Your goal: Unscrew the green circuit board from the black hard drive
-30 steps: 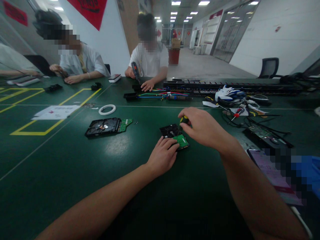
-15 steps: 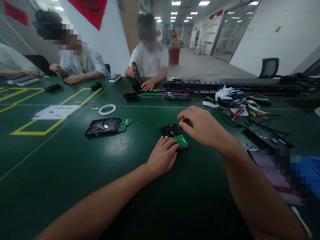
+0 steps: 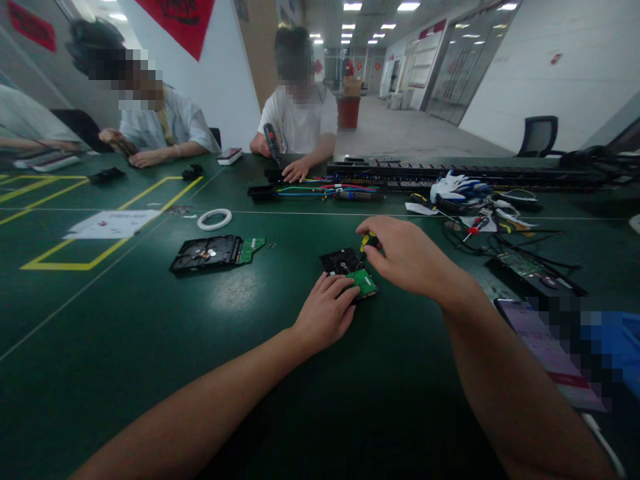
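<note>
A black hard drive [image 3: 340,261] with a green circuit board [image 3: 367,283] lies on the table in front of me. My left hand [image 3: 327,308] grips its near left side, fingers curled over the edge and onto the board. In my right hand [image 3: 400,252] is a small screwdriver [image 3: 368,244] with a yellow and black handle, pinched between thumb and fingers. Its shaft points down at the board's far edge; the tip is too small to make out. To the left lies a second hard drive [image 3: 206,255], its green board [image 3: 251,249] sticking out at one end.
A white tape ring [image 3: 215,219] and paper sheets [image 3: 113,224] lie at the left. Gloves [image 3: 457,189], cables and a red-handled screwdriver [image 3: 473,230] are at the right, near a phone [image 3: 543,347]. Across the table, a co-worker's hand [image 3: 297,171] rests by wires [image 3: 320,191] and a power driver [image 3: 271,141].
My right hand has shifted slightly, and more of the screwdriver's yellow handle shows below the fingers. My left hand and the hard drive stay in place.
</note>
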The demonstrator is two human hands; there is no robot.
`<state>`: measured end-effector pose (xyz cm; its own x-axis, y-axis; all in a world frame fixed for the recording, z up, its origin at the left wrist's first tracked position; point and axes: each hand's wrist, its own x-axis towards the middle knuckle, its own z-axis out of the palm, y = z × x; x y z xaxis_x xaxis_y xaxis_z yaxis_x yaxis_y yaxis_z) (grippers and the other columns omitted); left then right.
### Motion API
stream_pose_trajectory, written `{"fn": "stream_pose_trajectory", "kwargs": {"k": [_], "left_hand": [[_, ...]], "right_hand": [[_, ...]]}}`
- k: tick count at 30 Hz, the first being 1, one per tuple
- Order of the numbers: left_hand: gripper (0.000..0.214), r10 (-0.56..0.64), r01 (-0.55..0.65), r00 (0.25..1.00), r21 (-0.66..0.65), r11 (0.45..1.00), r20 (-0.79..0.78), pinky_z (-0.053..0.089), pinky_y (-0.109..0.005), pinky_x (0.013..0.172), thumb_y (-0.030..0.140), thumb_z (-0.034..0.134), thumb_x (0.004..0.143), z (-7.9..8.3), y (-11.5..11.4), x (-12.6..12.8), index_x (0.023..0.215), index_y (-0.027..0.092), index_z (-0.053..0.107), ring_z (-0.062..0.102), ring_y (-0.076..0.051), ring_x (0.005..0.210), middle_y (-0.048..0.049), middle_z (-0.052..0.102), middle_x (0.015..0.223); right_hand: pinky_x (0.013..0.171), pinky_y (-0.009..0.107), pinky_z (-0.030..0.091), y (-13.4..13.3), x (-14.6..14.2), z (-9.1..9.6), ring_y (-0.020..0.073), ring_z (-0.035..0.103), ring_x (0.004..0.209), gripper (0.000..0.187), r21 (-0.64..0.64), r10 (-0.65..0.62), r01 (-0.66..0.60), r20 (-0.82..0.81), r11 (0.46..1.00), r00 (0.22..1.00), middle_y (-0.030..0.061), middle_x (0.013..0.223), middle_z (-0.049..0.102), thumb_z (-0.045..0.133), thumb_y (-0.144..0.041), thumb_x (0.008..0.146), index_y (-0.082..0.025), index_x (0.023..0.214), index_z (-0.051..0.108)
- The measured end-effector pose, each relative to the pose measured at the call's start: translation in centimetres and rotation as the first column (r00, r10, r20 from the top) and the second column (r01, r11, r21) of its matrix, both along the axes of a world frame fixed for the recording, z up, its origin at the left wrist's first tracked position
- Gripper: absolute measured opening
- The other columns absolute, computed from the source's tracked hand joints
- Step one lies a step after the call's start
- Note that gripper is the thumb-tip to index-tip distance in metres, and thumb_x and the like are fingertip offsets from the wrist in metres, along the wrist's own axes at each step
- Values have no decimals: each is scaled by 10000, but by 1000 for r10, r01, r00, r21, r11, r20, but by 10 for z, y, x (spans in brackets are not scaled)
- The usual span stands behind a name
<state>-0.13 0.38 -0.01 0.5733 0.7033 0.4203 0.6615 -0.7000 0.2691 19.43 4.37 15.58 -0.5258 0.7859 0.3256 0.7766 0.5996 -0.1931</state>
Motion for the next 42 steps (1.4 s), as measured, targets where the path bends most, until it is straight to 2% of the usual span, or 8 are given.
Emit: {"fn": "stream_pose_trajectory", "kwargs": {"k": [4, 7, 12, 21, 26, 36, 42], "left_hand": [[419, -2, 2, 1000, 0, 1000, -3, 387, -628, 1223, 240, 610, 977, 2, -1, 0, 1395, 210, 609, 534, -329, 1348, -115, 621, 1426], [409, -4, 4, 1000, 1, 1000, -7, 386, -621, 1225, 245, 604, 985, 3, -1, 0, 1390, 196, 615, 533, -328, 1343, -117, 625, 1424], [394, 0, 0, 1000, 2, 1000, 0, 384, -628, 1223, 249, 607, 986, 2, 0, 1, 1378, 217, 631, 537, -329, 1340, -112, 633, 1417], [403, 0, 0, 1000, -2, 1000, 6, 383, -643, 1220, 236, 619, 975, 1, 0, 0, 1378, 230, 631, 538, -329, 1346, -111, 633, 1418], [396, 1, -1, 1000, -6, 1000, -4, 368, -638, 1233, 234, 606, 983, 2, 0, 0, 1377, 217, 631, 534, -325, 1347, -113, 632, 1417], [401, 3, -3, 1000, -8, 1000, -3, 380, -640, 1222, 235, 606, 982, 1, 0, 1, 1383, 234, 627, 539, -324, 1345, -110, 633, 1413], [384, 9, -9, 1000, -6, 1000, -7, 372, -632, 1231, 241, 590, 997, 2, -1, 1, 1379, 223, 631, 546, -324, 1338, -113, 636, 1411]], "right_hand": [[956, 401, 486, -1, -1, 1, 278, 667, 1027, 229, 3, -15, 15, -1, 1000, 1000, 135, 1135, 730, 589, -134, 915, -149, 1122, 685], [927, 383, 479, -2, -2, 3, 257, 653, 980, 148, 13, -1, 2, -16, 1000, 1000, 119, 1068, 711, 587, -194, 975, -169, 1047, 713], [906, 366, 464, 0, 0, 3, 242, 648, 971, 212, 18, 30, -30, -23, 999, 999, 106, 1033, 705, 520, -230, 1044, -185, 973, 715], [922, 389, 471, -1, 0, 1, 271, 653, 1019, 191, 39, -8, 9, -22, 999, 1000, 120, 1132, 714, 556, -161, 949, -182, 1097, 676], [857, 382, 470, -3, -2, 4, 265, 628, 944, 143, 72, -28, 30, -31, 997, 999, 127, 1064, 688, 589, -138, 887, -170, 1007, 660], [849, 361, 474, 0, 2, 6, 242, 643, 938, 178, 55, 59, -55, -59, 997, 997, 104, 1100, 709, 592, -112, 906, -178, 1030, 701], [826, 350, 463, -1, -1, 6, 229, 641, 901, 145, 48, 59, -56, -76, 997, 995, 97, 1041, 709, 597, -242, 997, -179, 1043, 720]]}}
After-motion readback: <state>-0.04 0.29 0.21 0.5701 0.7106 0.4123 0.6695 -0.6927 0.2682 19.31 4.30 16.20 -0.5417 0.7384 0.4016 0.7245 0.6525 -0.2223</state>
